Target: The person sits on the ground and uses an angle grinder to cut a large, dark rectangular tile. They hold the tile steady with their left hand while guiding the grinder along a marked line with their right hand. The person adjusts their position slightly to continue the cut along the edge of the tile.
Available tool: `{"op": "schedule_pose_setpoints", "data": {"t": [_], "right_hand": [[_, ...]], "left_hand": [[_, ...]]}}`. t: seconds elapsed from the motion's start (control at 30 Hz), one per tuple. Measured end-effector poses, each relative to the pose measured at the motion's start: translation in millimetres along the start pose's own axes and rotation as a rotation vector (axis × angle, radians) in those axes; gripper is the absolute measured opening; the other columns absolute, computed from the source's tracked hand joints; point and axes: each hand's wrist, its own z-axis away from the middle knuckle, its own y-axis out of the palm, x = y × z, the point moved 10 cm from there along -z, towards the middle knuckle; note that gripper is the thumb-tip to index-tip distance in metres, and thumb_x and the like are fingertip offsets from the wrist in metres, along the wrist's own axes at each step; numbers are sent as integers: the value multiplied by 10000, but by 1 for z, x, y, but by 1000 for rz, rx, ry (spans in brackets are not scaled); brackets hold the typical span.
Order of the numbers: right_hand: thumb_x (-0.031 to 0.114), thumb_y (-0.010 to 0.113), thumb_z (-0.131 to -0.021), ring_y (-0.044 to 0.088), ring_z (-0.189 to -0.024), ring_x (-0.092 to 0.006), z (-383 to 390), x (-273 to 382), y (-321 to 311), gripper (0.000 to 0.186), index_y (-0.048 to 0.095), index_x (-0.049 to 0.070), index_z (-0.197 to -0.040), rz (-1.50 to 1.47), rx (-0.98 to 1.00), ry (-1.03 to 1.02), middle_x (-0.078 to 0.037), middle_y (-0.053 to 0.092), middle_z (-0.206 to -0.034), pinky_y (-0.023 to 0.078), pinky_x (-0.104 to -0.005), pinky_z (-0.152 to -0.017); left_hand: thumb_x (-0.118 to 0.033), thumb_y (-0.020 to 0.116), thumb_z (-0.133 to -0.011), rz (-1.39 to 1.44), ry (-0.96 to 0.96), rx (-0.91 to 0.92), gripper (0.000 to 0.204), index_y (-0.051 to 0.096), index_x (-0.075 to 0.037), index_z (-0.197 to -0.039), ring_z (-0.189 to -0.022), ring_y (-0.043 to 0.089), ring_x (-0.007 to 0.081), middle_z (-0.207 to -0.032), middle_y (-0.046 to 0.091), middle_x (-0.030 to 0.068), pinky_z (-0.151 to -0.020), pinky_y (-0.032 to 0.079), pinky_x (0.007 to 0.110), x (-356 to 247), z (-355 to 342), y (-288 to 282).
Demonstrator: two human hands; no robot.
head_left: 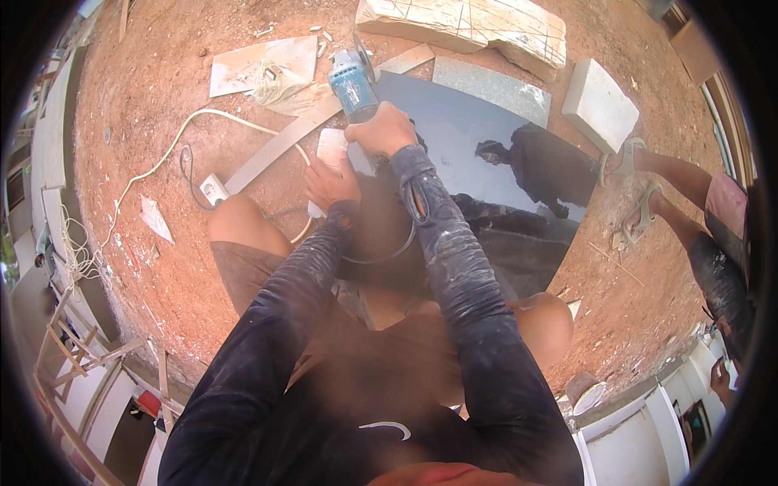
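Note:
My right hand (384, 130) is closed round the body of a blue angle grinder (353, 87), whose disc (364, 58) points away from me near the far left corner of a glossy black stone slab (486, 130). Just left of and nearer than the grinder, my left hand (332, 188) has its fingers round a small pale block (331, 149); its exact kind is unclear. The slab lies in front of me and mirrors the sky and dark figures. A dark cord curves below my hands.
A socket block (214, 190) and a pale cable (194, 119) lie left, near a long flat strip (279, 146). Beyond are a square tile (263, 66), a thick stone block (462, 28), a grey slab (493, 87) and a white block (600, 105). Another person's sandalled foot (624, 159) is beside the slab.

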Motion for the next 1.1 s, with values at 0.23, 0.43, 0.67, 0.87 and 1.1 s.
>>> {"op": "schedule_pose_setpoints", "data": {"t": [0.23, 0.43, 0.67, 0.87, 1.1], "right_hand": [[391, 836, -664, 701, -1126, -367, 0, 0, -1, 693, 694, -54, -1176, -18, -8, -1, -252, 707, -1208, 550, -403, -983], [395, 836, -667, 697, -1134, -369, -2, 1, -6, 695, 693, -56, -1177, -9, -4, -22, -252, 703, -1220, 550, -404, -985], [397, 836, -668, 690, -1149, -370, 2, 2, -2, 698, 692, -50, -1184, 3, -13, -1, -254, 699, -1228, 547, -407, -993], [400, 835, -666, 690, -1151, -369, -2, -2, -1, 707, 687, -45, -1195, -5, -6, -7, -253, 698, -1232, 548, -410, -991], [398, 834, -660, 686, -1157, -367, -3, -3, -1, 710, 687, -44, -1196, 3, -4, -6, -252, 700, -1225, 543, -407, -996]], "left_hand": [[-545, 557, -966, 1, -5, 11, 712, 489, -8, -1430, -1165, 551, 356, -1180, 601, 188, -972, 387, 488, 2, -1, 0], [-542, 563, -961, 18, -4, 17, 711, 492, -6, -1423, -1174, 548, 359, -1180, 603, 191, -973, 385, 491, 0, 0, 0], [-541, 568, -957, 13, -11, 10, 714, 492, -6, -1423, -1176, 547, 360, -1188, 602, 190, -974, 383, 496, 1, 0, 0], [-549, 560, -960, 11, -11, 31, 721, 486, -7, -1430, -1181, 544, 359, -1194, 600, 191, -978, 381, 497, 1, 0, 2], [-554, 554, -965, 10, -14, 32, 721, 485, -12, -1436, -1184, 542, 358, -1194, 600, 189, -982, 382, 496, 2, 0, 3]]}}
